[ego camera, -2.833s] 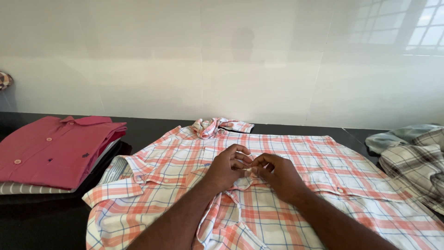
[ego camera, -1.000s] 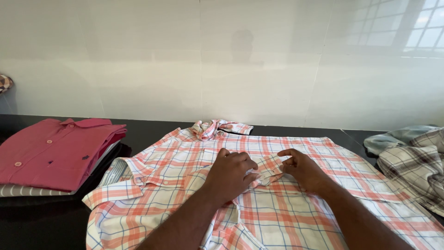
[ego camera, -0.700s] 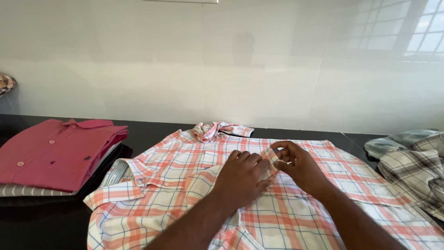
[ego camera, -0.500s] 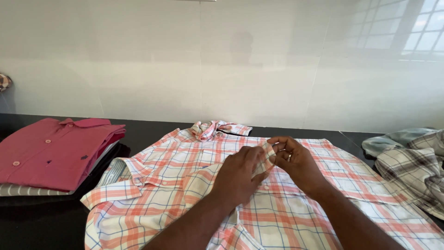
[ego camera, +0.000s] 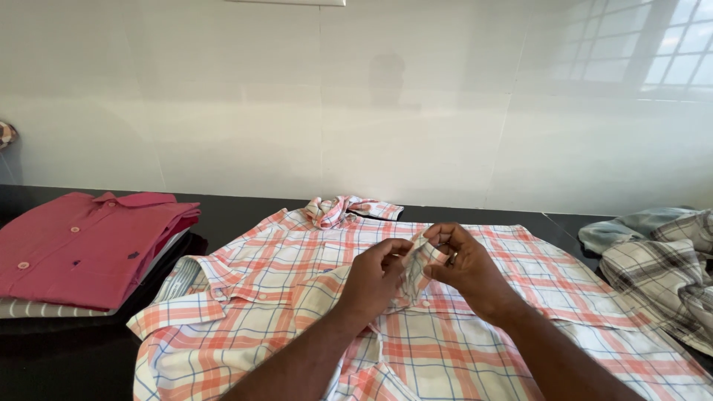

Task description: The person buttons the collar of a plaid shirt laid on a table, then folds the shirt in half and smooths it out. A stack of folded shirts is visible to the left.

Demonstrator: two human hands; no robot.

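Both hands are raised a bit higher than before. Shirt (ego camera: 475,319) cloth is pinched at the middle between left hand (ego camera: 380,278) and right hand (ego camera: 464,266), fingers closed, above the counter (ego camera: 67,356).

Shirt (ego camera: 282,297) hem beyond bottom edge

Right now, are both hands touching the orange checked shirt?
Touching. The head view shows the left hand and right hand pinching a raised fold of the orange checked shirt between their fingertips.
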